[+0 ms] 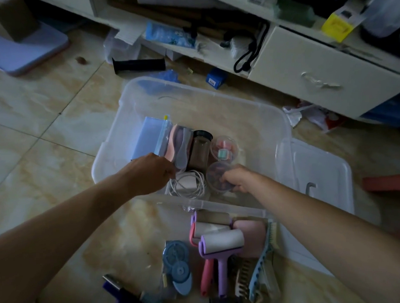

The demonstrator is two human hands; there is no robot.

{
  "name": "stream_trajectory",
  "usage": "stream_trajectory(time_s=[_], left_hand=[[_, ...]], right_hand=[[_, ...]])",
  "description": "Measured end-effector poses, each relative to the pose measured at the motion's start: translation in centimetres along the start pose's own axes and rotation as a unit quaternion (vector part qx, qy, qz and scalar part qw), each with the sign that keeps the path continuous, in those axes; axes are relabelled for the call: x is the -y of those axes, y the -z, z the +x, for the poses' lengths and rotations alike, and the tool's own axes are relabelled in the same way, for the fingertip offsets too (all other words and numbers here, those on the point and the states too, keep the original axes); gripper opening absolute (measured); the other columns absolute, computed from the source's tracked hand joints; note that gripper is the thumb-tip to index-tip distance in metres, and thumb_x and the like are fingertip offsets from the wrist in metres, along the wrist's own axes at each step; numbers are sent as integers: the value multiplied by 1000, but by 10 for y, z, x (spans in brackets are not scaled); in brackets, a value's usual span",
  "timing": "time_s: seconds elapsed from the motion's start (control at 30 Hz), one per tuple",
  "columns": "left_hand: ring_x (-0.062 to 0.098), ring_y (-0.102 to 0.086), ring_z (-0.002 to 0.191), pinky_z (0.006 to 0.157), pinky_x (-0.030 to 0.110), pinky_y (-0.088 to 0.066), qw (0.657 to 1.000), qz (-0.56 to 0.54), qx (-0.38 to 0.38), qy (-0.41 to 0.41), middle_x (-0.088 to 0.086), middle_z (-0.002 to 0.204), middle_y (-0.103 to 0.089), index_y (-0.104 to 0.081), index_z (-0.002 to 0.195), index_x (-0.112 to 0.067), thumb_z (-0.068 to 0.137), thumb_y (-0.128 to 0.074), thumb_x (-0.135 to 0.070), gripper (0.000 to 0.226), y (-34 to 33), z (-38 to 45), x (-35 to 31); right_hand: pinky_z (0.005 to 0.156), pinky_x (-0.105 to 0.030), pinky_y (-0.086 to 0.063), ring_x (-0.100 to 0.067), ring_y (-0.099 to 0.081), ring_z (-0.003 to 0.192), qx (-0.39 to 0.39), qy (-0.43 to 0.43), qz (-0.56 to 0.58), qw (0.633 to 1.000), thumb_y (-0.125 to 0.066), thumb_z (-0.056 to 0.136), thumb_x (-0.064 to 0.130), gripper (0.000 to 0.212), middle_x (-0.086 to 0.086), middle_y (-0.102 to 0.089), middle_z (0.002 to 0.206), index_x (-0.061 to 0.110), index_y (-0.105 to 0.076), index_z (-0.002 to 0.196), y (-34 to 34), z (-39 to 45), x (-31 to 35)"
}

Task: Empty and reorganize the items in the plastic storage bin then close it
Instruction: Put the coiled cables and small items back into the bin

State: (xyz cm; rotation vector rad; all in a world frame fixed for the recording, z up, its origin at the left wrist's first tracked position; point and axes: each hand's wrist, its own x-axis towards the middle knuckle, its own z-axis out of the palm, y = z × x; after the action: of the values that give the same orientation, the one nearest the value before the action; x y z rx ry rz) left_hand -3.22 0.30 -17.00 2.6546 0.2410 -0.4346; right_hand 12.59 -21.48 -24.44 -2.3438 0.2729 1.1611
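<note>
The clear storage bin (256, 117) sits open on the tiled floor (46, 125), and its lid (320, 169) lies flat just beside it on the right, out of the way until the packing is done. Inside, things are lined up along the left end: a blue pouch (146, 139) stands against the wall, a pink and grey item leans on it, then a dark jar (200, 148), and a round tub (224, 148) of small pastel pieces. Packing them side by side looks meant to leave the rest of the bin free.

The left hand (147, 173) reaches in beside a coiled white cable (188, 183) with its charger; its fingers curl at the cable's edge, but whether they pinch it I cannot tell. The right hand (237, 178) grips a second round tub (218, 176) by its rim, low in the bin just in front of the first, likely to seat it in the row.

Lint rollers (220, 241), combs (264, 258) and a blue tape dispenser (178, 265) wait on the floor near the bin's front edge, close enough to reach. I judge the refilling well begun but far from finished.
</note>
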Motion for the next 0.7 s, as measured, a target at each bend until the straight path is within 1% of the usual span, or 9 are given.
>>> stream_trajectory(time_s=[0.07,0.13,0.23,0.3,0.37,0.43,0.5,0.6,0.7], left_hand=[[11,-68,90,80,33,-57,1000,-3,4,3,-15,100,-73,-73,98,-42,96,-47,-30,29,0,0,1],[12,-68,90,80,36,-57,1000,0,4,4,-13,99,-73,-73,97,-42,95,-47,-31,28,0,0,1],[15,-67,92,79,35,-57,1000,13,1,6,-9,100,-73,-73,98,-39,95,-46,-29,29,1,-3,-2],[20,-68,89,76,35,-56,999,34,-13,16,-4,100,-72,-72,100,-35,95,-44,-28,29,2,-6,-5],[28,-68,88,73,37,-55,996,65,-55,26,3,101,-71,-71,101,-30,94,-43,-28,29,1,-10,-7],[35,-68,90,71,38,-52,990,103,-95,36,8,101,-70,-70,100,-24,93,-44,-28,27,3,-16,-8],[37,-67,90,69,38,-50,986,121,-109,38,9,100,-69,-68,99,-20,91,-46,-27,24,8,-25,-8],[39,-67,89,68,39,-50,985,124,-118,38,11,98,-70,-66,95,-16,91,-46,-26,23,14,-43,-10],[38,-66,95,74,42,-52,983,137,-118,24,12,99,-69,-67,94,-14,99,-40,-35,34,17,-67,-7]], right_hand=[[70,-37,-56,-25,-65,86,12,6,-58,998,-69,93,13,33,-7,-63,92,12,-56,123,3,-2,-1],[66,-38,-59,-28,-68,88,4,7,-107,994,-70,94,24,30,-9,-64,90,9,-57,116,7,-2,-3],[70,-37,-62,-27,-70,85,-25,13,-165,986,-73,90,33,39,-12,-67,101,9,-59,116,8,-4,-2],[59,-30,-54,-23,-66,78,-64,11,-204,977,-78,84,36,45,-8,-66,103,12,-59,117,4,-10,2],[55,-28,-47,-24,-67,88,-133,-2,-186,973,-83,79,37,58,-9,-65,113,11,-57,125,-1,-12,5],[75,-35,-55,-28,-63,110,-206,12,-154,966,-75,87,34,57,-11,-58,130,13,-50,134,-9,-15,7],[94,-40,-48,-29,-56,121,-249,42,-164,954,-64,95,34,52,-11,-52,138,17,-46,140,-15,-22,13],[95,-38,-48,-31,-56,121,-240,101,-221,940,-69,89,30,55,-11,-53,136,21,-48,139,-14,-54,31],[98,-39,-48,-37,-57,120,-209,208,-286,912,-66,86,25,48,-18,-56,133,11,-56,131,-14,-106,52]])
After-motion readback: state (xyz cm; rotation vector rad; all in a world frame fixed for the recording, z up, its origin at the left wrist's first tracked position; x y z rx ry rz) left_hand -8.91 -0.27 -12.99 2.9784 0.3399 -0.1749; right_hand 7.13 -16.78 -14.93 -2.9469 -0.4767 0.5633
